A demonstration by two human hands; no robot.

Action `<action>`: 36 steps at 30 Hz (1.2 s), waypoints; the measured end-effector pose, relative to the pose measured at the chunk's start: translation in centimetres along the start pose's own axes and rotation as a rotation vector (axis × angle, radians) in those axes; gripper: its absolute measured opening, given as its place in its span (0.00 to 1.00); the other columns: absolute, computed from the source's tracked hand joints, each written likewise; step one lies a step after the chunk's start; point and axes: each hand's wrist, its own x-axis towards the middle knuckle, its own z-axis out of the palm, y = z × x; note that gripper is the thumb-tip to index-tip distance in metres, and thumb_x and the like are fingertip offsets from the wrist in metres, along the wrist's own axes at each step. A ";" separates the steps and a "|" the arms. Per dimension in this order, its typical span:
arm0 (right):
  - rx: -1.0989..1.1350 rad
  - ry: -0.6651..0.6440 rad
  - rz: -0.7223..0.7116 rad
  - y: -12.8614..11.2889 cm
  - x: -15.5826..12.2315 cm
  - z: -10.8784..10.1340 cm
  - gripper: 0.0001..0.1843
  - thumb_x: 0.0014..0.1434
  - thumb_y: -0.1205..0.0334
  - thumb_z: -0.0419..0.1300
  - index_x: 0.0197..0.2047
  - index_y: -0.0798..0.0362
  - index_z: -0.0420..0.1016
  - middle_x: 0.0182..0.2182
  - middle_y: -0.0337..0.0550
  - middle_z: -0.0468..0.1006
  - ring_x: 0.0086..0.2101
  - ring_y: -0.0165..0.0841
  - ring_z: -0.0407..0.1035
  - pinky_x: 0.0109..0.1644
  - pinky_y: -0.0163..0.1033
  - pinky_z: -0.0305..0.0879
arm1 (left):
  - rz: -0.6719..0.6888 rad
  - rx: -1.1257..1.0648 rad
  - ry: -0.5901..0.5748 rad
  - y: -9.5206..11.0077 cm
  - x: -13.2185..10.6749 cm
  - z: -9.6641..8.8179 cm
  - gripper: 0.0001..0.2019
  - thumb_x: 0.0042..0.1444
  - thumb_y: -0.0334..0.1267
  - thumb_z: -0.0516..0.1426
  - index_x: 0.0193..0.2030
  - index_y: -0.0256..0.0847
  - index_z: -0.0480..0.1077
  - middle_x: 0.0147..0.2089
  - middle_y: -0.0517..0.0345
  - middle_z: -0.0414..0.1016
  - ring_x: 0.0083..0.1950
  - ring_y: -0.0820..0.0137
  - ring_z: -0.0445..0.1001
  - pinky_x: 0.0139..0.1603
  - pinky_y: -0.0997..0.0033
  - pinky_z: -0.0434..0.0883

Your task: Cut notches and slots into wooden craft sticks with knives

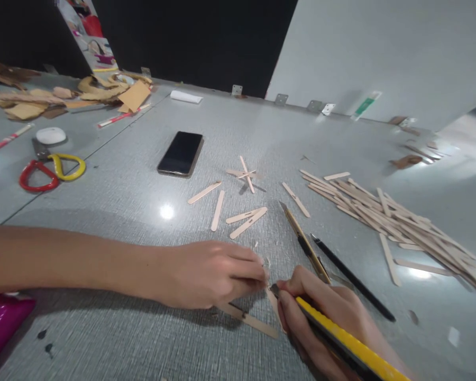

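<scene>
the left hand is lying flat-wristed on the grey table, its fingertips drawn together and pressing on the top end of a short stick piece. the piece is pale, thin, bare wood, sitting between the two hands. a longer craft stick of the same wood is slanting out from under the left palm, with a small dark mark on it.

the right hand is clamping a yellow utility knife, the blade tip touching the short piece just beside the left fingertips.

to the right, a second knife, a black pen and a stick pile are crowding in. bare tabletop is lying open in front of the left forearm.
</scene>
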 end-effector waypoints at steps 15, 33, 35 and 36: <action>-0.011 0.058 0.058 -0.7 0.5 0.3 0.17 0.76 0.63 0.52 0.32 0.45 0.55 0.20 0.26 0.60 0.18 0.25 0.58 0.21 0.34 0.54 | -0.021 -0.052 -0.012 -0.1 0.2 0.1 0.15 0.75 0.29 0.50 0.49 0.28 0.79 0.51 0.45 0.80 0.54 0.61 0.75 0.63 0.63 0.75; 0.273 -0.083 0.194 -0.9 0.3 -0.3 0.19 0.77 0.55 0.49 0.31 0.46 0.61 0.16 0.27 0.67 0.14 0.25 0.66 0.20 0.30 0.62 | -0.042 0.073 -0.102 0.7 0.4 -0.6 0.14 0.74 0.30 0.51 0.45 0.31 0.79 0.52 0.45 0.79 0.53 0.61 0.75 0.58 0.64 0.75; 0.349 -0.038 0.236 -1.1 0.2 -0.5 0.20 0.77 0.52 0.51 0.30 0.47 0.63 0.17 0.29 0.70 0.15 0.25 0.67 0.20 0.29 0.64 | -0.041 0.071 -0.093 0.8 0.4 -0.5 0.14 0.74 0.29 0.51 0.46 0.30 0.79 0.51 0.45 0.79 0.52 0.61 0.74 0.59 0.63 0.74; 0.389 -0.004 0.281 -1.2 0.1 -0.6 0.21 0.76 0.50 0.52 0.30 0.47 0.63 0.17 0.30 0.71 0.15 0.25 0.68 0.20 0.30 0.64 | -0.043 0.073 -0.094 0.8 0.4 -0.5 0.13 0.73 0.29 0.51 0.47 0.30 0.79 0.51 0.45 0.79 0.51 0.60 0.73 0.59 0.61 0.73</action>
